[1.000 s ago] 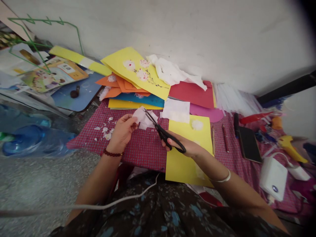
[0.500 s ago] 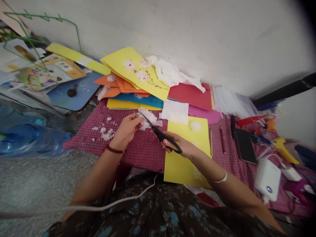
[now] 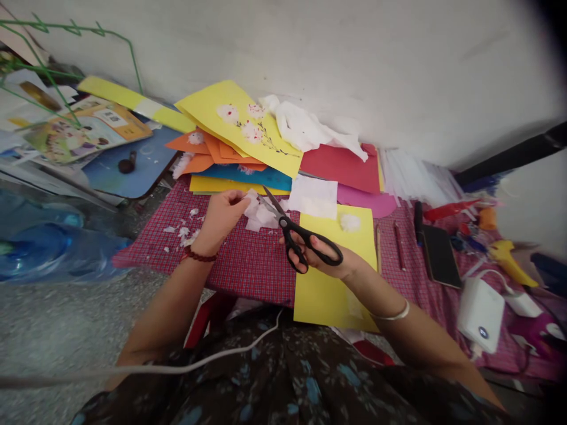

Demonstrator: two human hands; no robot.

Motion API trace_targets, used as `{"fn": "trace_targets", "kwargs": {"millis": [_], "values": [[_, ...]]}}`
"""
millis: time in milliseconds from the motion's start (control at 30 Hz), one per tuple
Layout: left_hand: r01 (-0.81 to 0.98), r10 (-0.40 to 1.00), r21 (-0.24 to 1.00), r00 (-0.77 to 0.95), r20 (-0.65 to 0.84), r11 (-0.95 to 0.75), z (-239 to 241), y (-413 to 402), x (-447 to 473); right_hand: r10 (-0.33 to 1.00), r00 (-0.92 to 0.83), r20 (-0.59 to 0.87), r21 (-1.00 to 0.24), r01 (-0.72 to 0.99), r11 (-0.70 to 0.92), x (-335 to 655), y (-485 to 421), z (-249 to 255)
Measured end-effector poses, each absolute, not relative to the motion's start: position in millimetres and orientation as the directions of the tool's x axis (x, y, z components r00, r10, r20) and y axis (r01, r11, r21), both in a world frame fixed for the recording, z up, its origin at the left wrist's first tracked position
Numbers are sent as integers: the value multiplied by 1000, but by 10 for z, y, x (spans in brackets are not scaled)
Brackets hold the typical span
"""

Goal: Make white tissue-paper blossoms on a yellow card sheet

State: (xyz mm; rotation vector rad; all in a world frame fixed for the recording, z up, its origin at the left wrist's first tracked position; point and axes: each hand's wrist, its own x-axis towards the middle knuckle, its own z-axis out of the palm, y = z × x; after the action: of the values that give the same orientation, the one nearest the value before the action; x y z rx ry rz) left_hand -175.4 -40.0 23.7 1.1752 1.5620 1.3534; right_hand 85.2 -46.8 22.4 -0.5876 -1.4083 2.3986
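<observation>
The left hand [image 3: 221, 217] has its fingers pinched closed on a small white paper piece [image 3: 250, 202] near frame centre. The right hand [image 3: 339, 260] curls its fingers through the scissors [image 3: 283, 222], blades parted beside that piece. The cutting looks partly done: white scraps [image 3: 183, 232] dot the desk [image 3: 254, 265] at centre left, while a squarish white sheet [image 3: 313, 193] seems uncut. One white puff [image 3: 350, 222] sits on yellow paper [image 3: 330, 301].

Scissors [image 3: 286, 225], black-handled with grey blades; tissue [image 3: 263, 217], white. The tablecloth [image 3: 248, 262] is a dark red check. One sheet [image 3: 328, 301] is yellow; a yellow card [image 3: 233, 134] bears white blossoms [image 3: 228, 114] flecked with red. The person's clothing [image 3: 283, 366] is dark brown with blue and grey flowers.
</observation>
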Motion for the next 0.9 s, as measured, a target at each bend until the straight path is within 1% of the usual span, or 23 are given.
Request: {"fn": "trace_targets", "kwargs": {"millis": [100,167,233,300,367,400,433,500,567,600,667,800,900], "values": [[364,980,931,-182,77,-5,240,-422,-1747,481,-868,-119,-890,-122,-440,996,-518,328],[440,975,897,-183,130,-37,238,-454,-1725,564,-822,-81,-891,-194,-411,1168,-584,426],[468,959,882,-222,174,-52,241,-489,-1686,672,-739,-57,-885,-273,-376,1389,-689,511],[468,956,882,-228,185,-59,251,-511,-1620,778,-627,-36,-887,-339,-313,1627,-836,553],[492,964,866,-181,197,-84,262,-504,-1523,857,-515,-34,-889,-376,-261,1842,-1021,544],[533,967,839,-139,213,-108,268,-484,-1464,882,-469,-43,-888,-387,-249,1932,-1122,523],[593,968,793,-87,235,-140,273,-453,-1399,900,-432,-55,-886,-395,-243,2008,-1223,494],[745,963,637,28,267,-199,287,-361,-1260,919,-387,-71,-882,-406,-239,2119,-1411,420],[860,962,461,109,252,-218,315,-245,-1126,927,-368,-75,-881,-411,-234,2187,-1561,339],[893,964,397,128,232,-214,336,-188,-1066,927,-369,-75,-881,-411,-235,2211,-1617,299],[919,967,331,155,201,-216,389,-100,-964,924,-374,-77,-881,-408,-239,2256,-1694,222],[898,947,317,252,201,-307,486,-114,-787,937,-343,-70,-885,-411,-217,2371,-1755,107],[833,921,394,341,187,-388,499,-305,-598,943,-323,-79,-878,-425,-219,2483,-1778,62]]}}
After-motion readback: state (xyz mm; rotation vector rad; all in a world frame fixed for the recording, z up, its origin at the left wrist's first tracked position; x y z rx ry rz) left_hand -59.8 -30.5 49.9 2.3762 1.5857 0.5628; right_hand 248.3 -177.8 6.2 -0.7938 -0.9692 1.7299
